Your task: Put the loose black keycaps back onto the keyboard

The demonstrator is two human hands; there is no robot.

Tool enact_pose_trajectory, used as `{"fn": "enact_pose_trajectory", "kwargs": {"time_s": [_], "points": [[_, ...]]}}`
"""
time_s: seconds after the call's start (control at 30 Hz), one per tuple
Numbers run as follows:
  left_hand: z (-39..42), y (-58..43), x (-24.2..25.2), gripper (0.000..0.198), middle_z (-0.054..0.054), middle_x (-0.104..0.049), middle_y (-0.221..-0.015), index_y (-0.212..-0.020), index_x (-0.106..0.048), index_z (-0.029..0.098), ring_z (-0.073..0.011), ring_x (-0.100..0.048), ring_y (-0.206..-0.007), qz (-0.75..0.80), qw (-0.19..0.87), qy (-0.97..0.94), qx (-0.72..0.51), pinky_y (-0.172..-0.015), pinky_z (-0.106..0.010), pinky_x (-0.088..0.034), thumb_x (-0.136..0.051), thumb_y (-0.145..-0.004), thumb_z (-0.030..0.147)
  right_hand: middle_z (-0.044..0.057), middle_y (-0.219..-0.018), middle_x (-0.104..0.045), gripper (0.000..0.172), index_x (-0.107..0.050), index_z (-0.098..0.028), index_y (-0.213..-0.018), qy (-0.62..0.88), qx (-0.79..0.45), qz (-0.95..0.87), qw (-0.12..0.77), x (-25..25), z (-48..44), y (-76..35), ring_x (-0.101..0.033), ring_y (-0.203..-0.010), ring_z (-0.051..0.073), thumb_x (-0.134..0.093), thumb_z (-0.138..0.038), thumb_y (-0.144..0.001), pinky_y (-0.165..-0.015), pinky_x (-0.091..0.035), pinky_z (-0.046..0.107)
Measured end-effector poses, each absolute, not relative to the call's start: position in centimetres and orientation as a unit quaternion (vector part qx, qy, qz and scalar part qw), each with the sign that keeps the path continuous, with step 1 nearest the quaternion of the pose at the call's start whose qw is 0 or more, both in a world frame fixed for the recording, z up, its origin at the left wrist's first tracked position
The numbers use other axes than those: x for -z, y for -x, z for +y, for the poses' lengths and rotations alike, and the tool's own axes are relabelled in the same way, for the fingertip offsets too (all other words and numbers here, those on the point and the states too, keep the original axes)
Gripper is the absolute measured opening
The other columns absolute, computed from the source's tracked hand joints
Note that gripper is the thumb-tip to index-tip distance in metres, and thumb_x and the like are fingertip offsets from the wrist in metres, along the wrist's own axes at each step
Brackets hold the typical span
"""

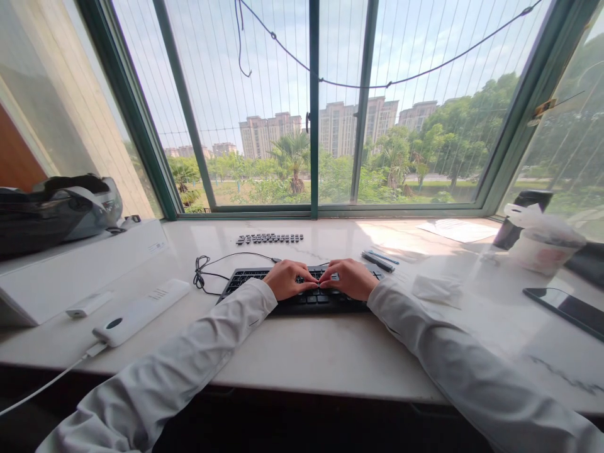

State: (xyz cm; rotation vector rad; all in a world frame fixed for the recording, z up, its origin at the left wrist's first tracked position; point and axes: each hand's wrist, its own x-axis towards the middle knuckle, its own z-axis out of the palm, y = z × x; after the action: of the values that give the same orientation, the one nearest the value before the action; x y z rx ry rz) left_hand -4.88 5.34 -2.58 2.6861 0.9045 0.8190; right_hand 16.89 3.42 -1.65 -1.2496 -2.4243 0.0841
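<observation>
A black keyboard [302, 308] lies on the white marble-look counter, some of its keys hidden under my hands. My left hand [289, 280] rests over its middle, thumb and fingers pinched together. From the other side my right hand [350, 279] meets it in the same kind of pinch, the fingertips of both nearly touching above the keys. Whatever is between the fingertips is too small to make out. Beyond the keyboard, several loose dark keycaps [271, 238] are laid out in rows. The keyboard's black cable [202, 272] is coiled at its left.
Pens [378, 261] and a crumpled clear wrapper [436, 289] lie right of the keyboard. Farther right are a phone [569, 308] and a bagged cup [542, 245]. At left are a white power strip-like device [141, 313], a white box [85, 270] and a dark bag [56, 207].
</observation>
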Motion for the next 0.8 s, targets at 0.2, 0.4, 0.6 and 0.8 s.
{"fn": "enact_pose_trajectory", "kwargs": {"time_s": [0.2, 0.4, 0.6, 0.8], "points": [[5.3, 5.1, 2.5, 0.026, -0.001, -0.069, -0.078, -0.089, -0.075, 0.025, -0.0118, -0.06, -0.069, 0.292, 0.052, -0.918, -0.263, -0.061, -0.022, -0.04, -0.059, -0.082, 0.044, 0.0, -0.095, -0.069, 0.024, -0.073, -0.03, -0.091, 0.441, 0.003, -0.879, 0.178, 1.4, 3.2, -17.0, -0.062, -0.082, 0.016, -0.056, -0.045, -0.084, -0.068, -0.039, 0.025], [4.9, 5.8, 1.8, 0.026, 0.002, -0.068, -0.078, -0.09, -0.074, 0.029, -0.0086, -0.058, -0.062, 0.239, -0.076, -0.949, -0.192, -0.051, -0.022, -0.032, -0.05, -0.087, 0.039, 0.003, -0.098, -0.069, 0.03, -0.072, -0.026, -0.093, 0.37, 0.062, -0.92, 0.109, 0.5, 2.2, -17.3, -0.062, -0.077, 0.014, -0.044, -0.037, -0.092, -0.062, -0.035, 0.025], [4.8, 5.9, 1.9, 0.029, 0.004, -0.069, -0.085, -0.106, -0.069, 0.034, -0.0064, -0.058, -0.062, 0.223, -0.105, -0.949, -0.196, -0.05, -0.021, -0.031, -0.046, -0.089, 0.039, 0.003, -0.096, -0.069, 0.037, -0.072, -0.026, -0.096, 0.358, 0.109, -0.923, 0.089, 0.2, 1.6, -17.3, -0.061, -0.072, 0.013, -0.038, -0.039, -0.093, -0.057, -0.029, 0.026], [4.8, 5.9, 2.1, 0.028, 0.004, -0.068, -0.082, -0.103, -0.071, 0.033, -0.006, -0.058, -0.062, 0.228, -0.106, -0.946, -0.202, -0.051, -0.02, -0.032, -0.048, -0.089, 0.038, 0.001, -0.092, -0.069, 0.034, -0.072, -0.032, -0.099, 0.415, 0.063, -0.897, 0.137, 1.0, 2.1, -16.9, -0.061, -0.076, 0.013, -0.041, -0.047, -0.091, -0.06, -0.031, 0.024]]}}
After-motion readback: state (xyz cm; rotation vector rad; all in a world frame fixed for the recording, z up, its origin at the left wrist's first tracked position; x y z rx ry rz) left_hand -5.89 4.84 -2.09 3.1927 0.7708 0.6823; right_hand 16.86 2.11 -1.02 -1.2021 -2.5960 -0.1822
